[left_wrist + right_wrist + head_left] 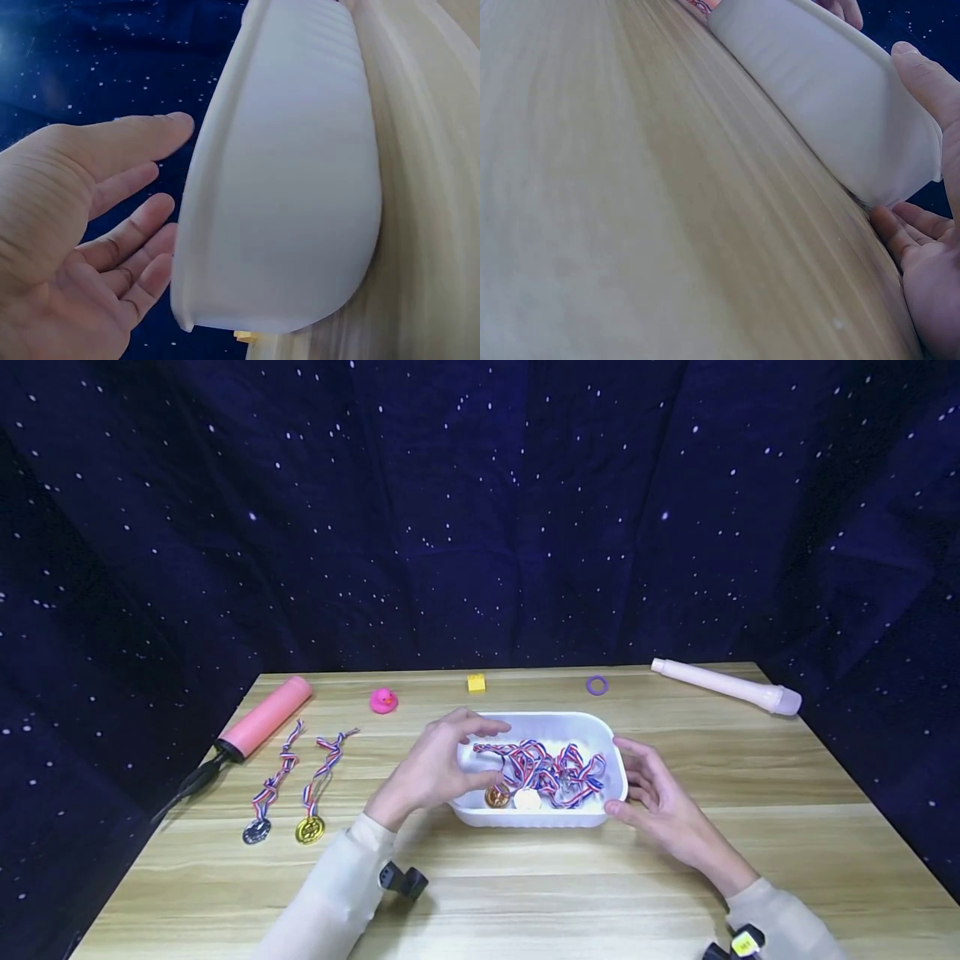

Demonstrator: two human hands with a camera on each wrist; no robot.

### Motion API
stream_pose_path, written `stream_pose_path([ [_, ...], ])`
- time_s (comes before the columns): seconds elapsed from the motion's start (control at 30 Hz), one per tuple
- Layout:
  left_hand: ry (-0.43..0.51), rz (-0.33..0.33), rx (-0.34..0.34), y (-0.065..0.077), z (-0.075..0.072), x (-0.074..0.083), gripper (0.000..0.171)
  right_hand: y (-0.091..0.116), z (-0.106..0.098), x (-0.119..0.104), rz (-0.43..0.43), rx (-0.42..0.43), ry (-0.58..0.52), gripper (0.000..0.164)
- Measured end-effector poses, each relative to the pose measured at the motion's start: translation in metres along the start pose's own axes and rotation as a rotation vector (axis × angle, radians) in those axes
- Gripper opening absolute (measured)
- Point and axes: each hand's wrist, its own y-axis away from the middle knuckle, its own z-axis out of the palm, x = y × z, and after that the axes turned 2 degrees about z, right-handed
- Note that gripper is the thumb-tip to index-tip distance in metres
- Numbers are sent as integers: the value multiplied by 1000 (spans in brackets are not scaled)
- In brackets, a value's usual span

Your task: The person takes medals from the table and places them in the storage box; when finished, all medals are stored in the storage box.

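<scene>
Head view: we look forward and down, from farther back, over table (600,893) and tub (536,819). Wrist views: we look forward, close and turned sideways, both sharing the tub's near wall (285,172).

White rounded tub (540,818), upright on wooden table (600,893); inside, bronze-coloured medal (497,796) beside pale medal (527,799), tangled tricolour ribbons (534,766).

From far away, I am seeing the left hand (442,764) covering some of the white tub (517,818). Tangled ribbons (531,767) are hiding each other. The pale medal (527,799) is looking too bright to read. The head view's bottom edge is cutting off both sleeves (326,889).
</scene>
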Motion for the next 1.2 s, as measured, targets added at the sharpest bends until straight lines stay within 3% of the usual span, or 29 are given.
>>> stream_pose_path([
  [0.27,4,19,93,1,-14,-3,62,1,0,1,-4,0,-2,85],
  [0.53,26,-6,165,14,-41,-8,67,1,0,0,-8,-11,-7,85],
  [0.9,-24,-61,270,56,-85,-30,65,2,-3,-1,-15,-6,2,84],
  [1.2,-41,-95,293,107,-104,-53,64,1,-1,-1,-14,-7,-2,84],
])
